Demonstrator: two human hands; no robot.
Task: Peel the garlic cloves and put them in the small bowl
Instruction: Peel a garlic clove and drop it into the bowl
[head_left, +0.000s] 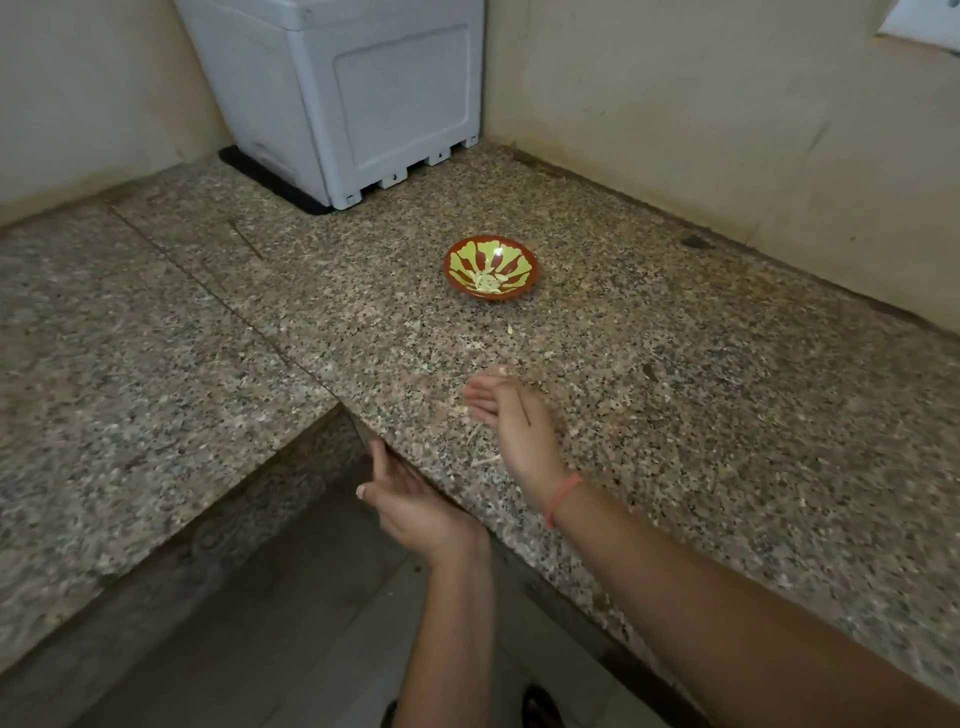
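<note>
The fingers (480, 399) of the right hand (506, 421) are straight and pressed together, and the hand stands on its edge on the worktop (675, 415). It is a bit blurred, so it may hold a tiny scrap, but none shows. The left hand (415, 512) waits at the worktop's edge, palm up, fingers loose and a little apart, holding nothing. A red band (563, 496) is on the right wrist. Small peel bits (485, 460) lie near the hands. Farther back sits the bowl (457, 270), with peeled cloves (488, 282) inside. A white box (353, 93) stands in the corner on a black mat (270, 179).
</note>
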